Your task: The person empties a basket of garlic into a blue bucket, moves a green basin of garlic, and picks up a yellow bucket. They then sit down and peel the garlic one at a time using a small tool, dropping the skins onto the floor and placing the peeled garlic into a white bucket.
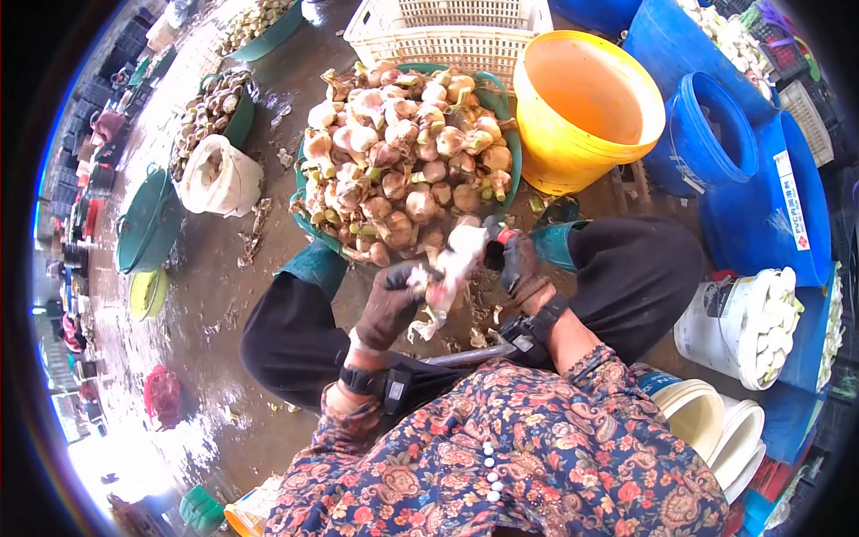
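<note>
My left hand [391,305], in a dark brown glove, is closed on the loose skin of a garlic bulb. The white garlic bulb [466,240] is held between my two hands, its pale peel hanging below, partly blurred. My right hand [516,261], in a dark glove with a red patch at the finger, is closed at the bulb's right side; whether it holds a tool is too small to tell. Just beyond both hands stands a green tub [514,143] heaped with unpeeled garlic bulbs [394,152].
A yellow bucket [586,107] stands right of the tub, a cream crate [447,36] behind it. Blue tubs [716,134] and a white bucket of peeled garlic [735,327] line the right. At left are a white bucket [221,176] and a green basin [143,224].
</note>
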